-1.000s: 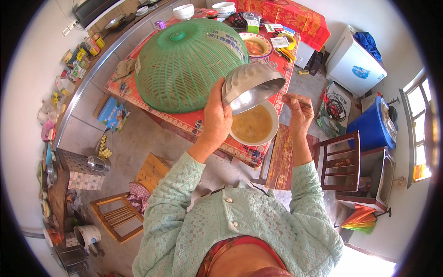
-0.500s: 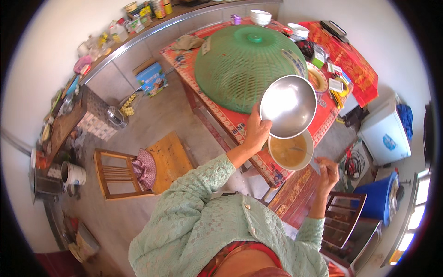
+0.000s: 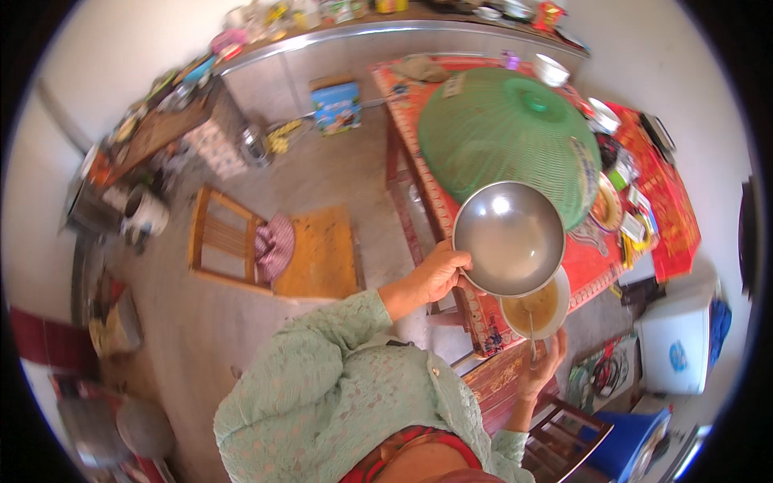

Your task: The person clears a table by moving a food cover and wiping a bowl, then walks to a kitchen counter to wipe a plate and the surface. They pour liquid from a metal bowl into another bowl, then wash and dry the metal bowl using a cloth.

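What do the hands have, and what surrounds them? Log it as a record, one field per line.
Left hand: grips the rim of a silver round metal bowl
Right hand: close to the near rim of a round white bowl; grip unclear
White bowl contents: yellowish-brown soup, with a slim metal spoon dipped in
Table: red patterned tablecloth, green domed mesh cover on it
Left of table: yellowish wooden chair with pink checked cloth

It was a home kitchen: a green domed mesh cover (image 3: 499, 133) sat beyond the left fingers (image 3: 457, 259) on a red-patterned tabletop (image 3: 583, 272).
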Available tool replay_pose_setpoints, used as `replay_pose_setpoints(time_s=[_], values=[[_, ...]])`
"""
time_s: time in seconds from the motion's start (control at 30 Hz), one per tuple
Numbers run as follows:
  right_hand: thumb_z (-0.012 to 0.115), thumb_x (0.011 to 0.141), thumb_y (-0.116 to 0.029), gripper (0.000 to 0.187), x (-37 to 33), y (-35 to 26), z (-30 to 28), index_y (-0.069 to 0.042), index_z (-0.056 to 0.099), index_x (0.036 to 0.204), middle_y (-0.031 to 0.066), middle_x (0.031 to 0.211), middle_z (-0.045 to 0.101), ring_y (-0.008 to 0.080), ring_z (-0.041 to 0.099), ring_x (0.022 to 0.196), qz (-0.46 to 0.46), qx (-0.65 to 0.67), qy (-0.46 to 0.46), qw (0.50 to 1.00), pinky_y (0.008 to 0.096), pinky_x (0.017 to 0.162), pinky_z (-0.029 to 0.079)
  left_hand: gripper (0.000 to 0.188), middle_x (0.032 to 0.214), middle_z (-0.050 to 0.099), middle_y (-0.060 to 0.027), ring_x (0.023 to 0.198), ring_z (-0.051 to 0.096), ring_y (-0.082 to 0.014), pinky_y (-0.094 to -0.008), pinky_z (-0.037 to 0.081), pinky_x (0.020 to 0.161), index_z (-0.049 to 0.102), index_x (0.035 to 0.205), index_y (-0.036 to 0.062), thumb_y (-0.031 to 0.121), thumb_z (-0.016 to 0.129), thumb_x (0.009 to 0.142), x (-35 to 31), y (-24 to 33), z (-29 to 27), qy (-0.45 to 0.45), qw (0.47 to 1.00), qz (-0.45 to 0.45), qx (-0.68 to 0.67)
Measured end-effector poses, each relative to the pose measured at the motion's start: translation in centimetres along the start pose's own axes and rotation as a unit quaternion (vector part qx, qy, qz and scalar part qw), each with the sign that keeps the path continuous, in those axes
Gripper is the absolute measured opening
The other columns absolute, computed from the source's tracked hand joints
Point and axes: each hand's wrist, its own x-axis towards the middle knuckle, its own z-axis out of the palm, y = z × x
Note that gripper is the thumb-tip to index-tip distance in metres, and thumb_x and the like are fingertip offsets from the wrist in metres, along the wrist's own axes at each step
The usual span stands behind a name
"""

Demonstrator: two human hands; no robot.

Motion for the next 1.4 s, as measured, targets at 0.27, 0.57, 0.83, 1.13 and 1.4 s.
replay_pose_setpoints(time_s=[0.27,0.57,0.83,1.13,1.4], values=[[0.050,0.085,-0.038,0.063,-3.6,3.8,0.7,-0.007,0.030,0.137,0.0161,0.136,0.033,0.0312,0.042,0.117,0.227,0.224,0.116,0.941,0.0442,0.091,0.042,0.037,0.091,0.062,-0.0134,0.076,0.064,-0.0233,-0.0429,0.056,0.065,0.049,0.109,-0.0072,-0.001,0.048,0.073,-9.3,1.2,-4.6,0.085,0.995,0.047,-0.013],[0.051,0.082,-0.009,0.047,-15.4,-1.0,4.9,-0.004,0.043,0.128,0.0109,0.102,0.056,0.0234,0.056,0.087,0.438,0.240,0.003,0.866,0.0345,0.069,0.048,0.038,0.096,0.060,-0.0173,0.077,0.064,-0.0292,-0.0469,0.057,0.061,0.046,0.111,-0.0090,-0.001,0.046,0.073,-18.7,1.4,-12.6,0.112,0.985,0.118,-0.057],[0.049,0.082,0.002,0.046,-19.8,-11.0,13.8,-0.005,0.042,0.126,0.0076,0.091,0.057,0.0164,0.057,0.067,0.526,0.355,-0.235,0.736,0.0276,0.053,0.049,0.045,0.098,0.057,-0.0057,0.083,0.057,-0.0115,-0.0267,0.049,0.068,0.047,0.117,0.0018,0.000,0.049,0.072,-33.1,5.1,-20.1,0.183,0.971,0.143,-0.062],[0.051,0.084,-0.006,0.038,-17.8,-22.0,22.8,-0.003,0.047,0.122,0.0107,0.093,0.058,0.0176,0.060,0.070,0.416,0.342,-0.450,0.712,0.0264,0.056,0.051,0.048,0.113,0.055,-0.0121,0.101,0.055,-0.0195,-0.0342,0.045,0.088,0.044,0.120,-0.0024,-0.002,0.050,0.073,-44.0,5.3,-26.6,0.304,0.900,0.288,-0.120],[0.053,0.087,-0.015,0.035,-17.9,-29.1,31.5,-0.001,0.048,0.119,0.0099,0.092,0.058,0.0142,0.060,0.071,0.366,0.397,-0.531,0.653,0.0239,0.060,0.051,0.041,0.109,0.056,-0.0164,0.099,0.057,-0.0242,-0.0370,0.044,0.090,0.049,0.113,-0.0088,-0.004,0.048,0.072,-55.3,4.6,-25.4,0.468,0.771,0.407,-0.146]])
